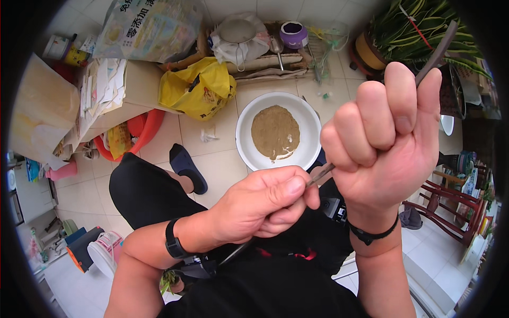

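Left to right. Farthest left of those we note, beyond the left hand, sits a round red-orange plastic tub (153, 132); next, a crumpled yellow plastic bag (197, 87). The left hand (265, 202) pinches a long, thin, dark grey-brown strip (439, 51) between thumb and forefinger, other fingers curled under. Beyond that hand, on the floor, stands a round white basin (244, 127) holding brown, mud-like matter (273, 130); neither hand touches it. The right hand (379, 132) makes a fist around the same strip, palm turned up to us; the strip's broader end juts past it, towards a potted plant with long, pointed green leaves (392, 24).

Step in hand, as we read it: steadying and working the strip between two grips. A next move calls for a firm right fist and a light left pinch, in line with the strip.

Hard to make out: the stretch inside the right fist is hidden. Below the left hand a thin grey length (237, 253) shows; whether it is the same strip we cannot tell. The strip's material is unclear.
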{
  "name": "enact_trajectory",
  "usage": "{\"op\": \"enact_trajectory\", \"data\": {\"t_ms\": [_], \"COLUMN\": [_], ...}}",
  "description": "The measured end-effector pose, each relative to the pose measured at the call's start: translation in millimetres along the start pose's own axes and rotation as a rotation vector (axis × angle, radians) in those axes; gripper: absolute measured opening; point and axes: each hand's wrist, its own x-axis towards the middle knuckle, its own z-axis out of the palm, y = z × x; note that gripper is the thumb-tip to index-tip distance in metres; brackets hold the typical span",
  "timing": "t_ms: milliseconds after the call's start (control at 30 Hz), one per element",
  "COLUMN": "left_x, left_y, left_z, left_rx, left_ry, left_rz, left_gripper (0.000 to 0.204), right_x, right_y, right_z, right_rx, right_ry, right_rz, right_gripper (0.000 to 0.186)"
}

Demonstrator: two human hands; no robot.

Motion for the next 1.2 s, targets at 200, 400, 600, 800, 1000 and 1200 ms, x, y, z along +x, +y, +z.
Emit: {"op": "enact_trajectory", "data": {"t_ms": [200,400,600,800,1000,1200], "left_x": [-2.0,-3.8,-5.8,-6.2,-6.6,-7.5], "left_y": [-11.8,-14.8,-7.0,0.0,5.9,1.1], "left_z": [9.6,15.8,1.7,-7.8,-6.8,-9.9], "left_rx": [0.13,0.209,0.063,-0.108,0.063,0.037], "left_ry": [0.088,0.11,0.031,0.026,0.068,0.018], "left_rz": [0.111,0.179,0.045,0.071,0.114,0.145], "left_gripper": [0.039,0.038,0.037,0.039,0.033,0.031], "right_x": [-0.8,6.5,-6.3,-15.6,-9.2,-12.1], "right_y": [6.1,3.2,9.0,27.1,24.3,26.1], "right_z": [-0.1,22.0,6.3,3.5,5.2,7.0], "right_rx": [-0.008,-0.07,-0.044,-0.08,-0.065,-0.077], "right_ry": [-0.025,-0.059,0.053,0.111,0.136,0.095], "right_rz": [0.039,0.109,0.052,0.129,0.081,0.068], "right_gripper": [0.049,0.05,0.052,0.056,0.055,0.056]}}
